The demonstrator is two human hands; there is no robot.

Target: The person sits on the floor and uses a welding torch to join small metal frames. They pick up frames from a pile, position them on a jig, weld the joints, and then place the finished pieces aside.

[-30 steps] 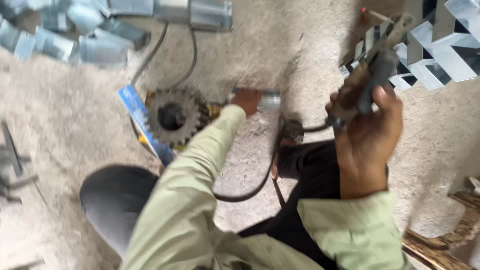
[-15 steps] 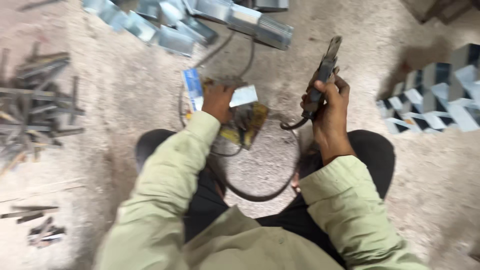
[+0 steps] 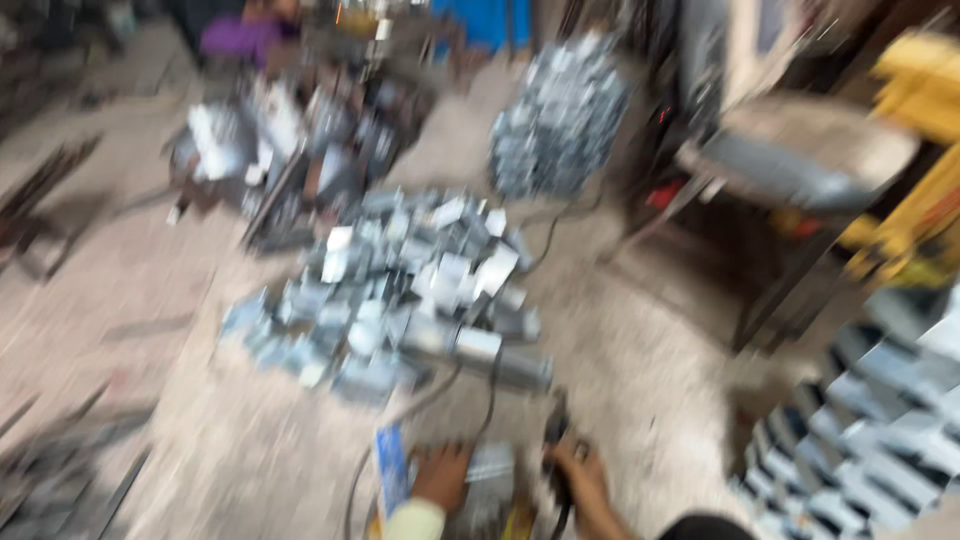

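Down at the far left, dark metal rods [image 3: 45, 190] lie on the dusty concrete floor [image 3: 120, 300], too blurred to count. Moving right, a broad heap of small grey metal pieces [image 3: 400, 290] spreads over the middle of the floor, with a second, taller stack [image 3: 560, 110] behind it.

At the bottom edge, just right of a blue flat piece [image 3: 392, 470], the left hand [image 3: 443, 478] rests on a pale metal piece [image 3: 492, 465] lying on the floor in front of the person; the fingers look laid over it, but the blur hides whether they are clamped round it or only pressing it down. The piece looks like stiff, light sheet metal, probably with sharp cut edges, so it seems best held by its flat faces rather than its rims.

Just beside it, the right hand [image 3: 585, 485] is wrapped around a dark hand tool [image 3: 555, 445] held roughly upright, and a dark cable [image 3: 440, 385] seems to run off across the floor near it. The tool looks rigid and fairly heavy for its size, and I judge the body where the hand sits is the sensible grip.

Farther right stands a round metal stool [image 3: 800, 160], then a yellow machine [image 3: 915, 170], and at the lower right another pile of folded grey metal parts [image 3: 870, 420].
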